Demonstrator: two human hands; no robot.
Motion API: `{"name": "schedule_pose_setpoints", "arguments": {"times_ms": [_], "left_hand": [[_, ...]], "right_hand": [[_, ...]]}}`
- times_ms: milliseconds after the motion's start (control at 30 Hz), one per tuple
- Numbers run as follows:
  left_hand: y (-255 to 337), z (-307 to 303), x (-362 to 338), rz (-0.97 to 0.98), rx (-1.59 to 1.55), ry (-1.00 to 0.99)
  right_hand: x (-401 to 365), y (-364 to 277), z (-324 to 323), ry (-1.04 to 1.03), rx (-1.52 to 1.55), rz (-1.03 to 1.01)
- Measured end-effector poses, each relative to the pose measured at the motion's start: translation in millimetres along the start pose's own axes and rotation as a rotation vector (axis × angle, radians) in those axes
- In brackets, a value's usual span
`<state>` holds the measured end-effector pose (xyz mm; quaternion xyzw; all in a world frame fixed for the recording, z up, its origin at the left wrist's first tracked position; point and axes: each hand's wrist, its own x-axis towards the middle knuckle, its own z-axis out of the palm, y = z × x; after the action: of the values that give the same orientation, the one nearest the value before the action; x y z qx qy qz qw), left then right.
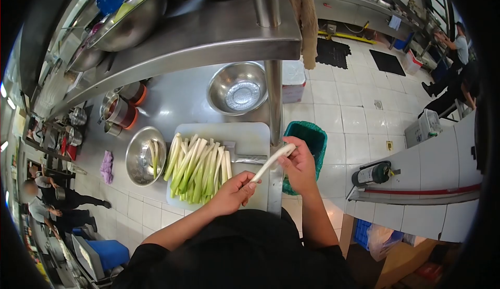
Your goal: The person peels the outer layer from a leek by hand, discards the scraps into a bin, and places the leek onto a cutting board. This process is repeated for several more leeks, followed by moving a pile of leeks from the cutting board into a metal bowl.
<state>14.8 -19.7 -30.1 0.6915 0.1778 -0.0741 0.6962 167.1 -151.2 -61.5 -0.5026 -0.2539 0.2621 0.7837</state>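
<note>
Between my two hands I hold one pale leek stalk [270, 162], tilted up to the right, over the right edge of the counter. The fingers of my left hand [237, 189] are closed round its lower end. My right hand [299, 165] pinches the upper end. To the left, a pile of cut leeks [196, 166], white above and green below, lies on a white cutting board [245, 130]. A cleaver [248, 158] lies behind the pile, its blade partly covered. A steel bowl [136, 153] with a few leek pieces [154, 156] stands left of the board.
A green-lined bin [319, 140] stands on the floor at the counter's right. An empty steel bowl [237, 88] sits behind the board, beside a shelf post [273, 96]. The steel shelf [219, 39] overhangs the counter. A purple cloth [106, 167] lies left. Other people stand at both sides.
</note>
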Motion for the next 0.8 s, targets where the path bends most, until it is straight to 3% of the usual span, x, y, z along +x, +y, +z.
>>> {"name": "schedule_pose_setpoints", "arguments": {"times_ms": [167, 233, 367, 467, 567, 800], "left_hand": [[5, -4, -4, -0.124, -0.427, -0.085], [7, -4, -5, -0.130, -0.451, -0.085], [11, -4, -7, -0.173, -0.467, -0.060], [11, -8, -13, -0.179, -0.600, -0.066], [8, -11, -13, -0.181, -0.653, -0.068], [8, -12, -10, -0.224, -0.841, -0.151]], "right_hand": [[3, -4, -7, -0.008, -0.103, -0.038], [8, -12, -12, 0.068, -0.671, -0.234], [18, -13, -24, 0.141, -0.855, -0.251], [29, 4, -62, 0.314, -0.956, -0.374], [35, 3, -83, 0.354, -0.931, -0.007], [33, 39, -86, 0.176, -1.129, 0.028]]}}
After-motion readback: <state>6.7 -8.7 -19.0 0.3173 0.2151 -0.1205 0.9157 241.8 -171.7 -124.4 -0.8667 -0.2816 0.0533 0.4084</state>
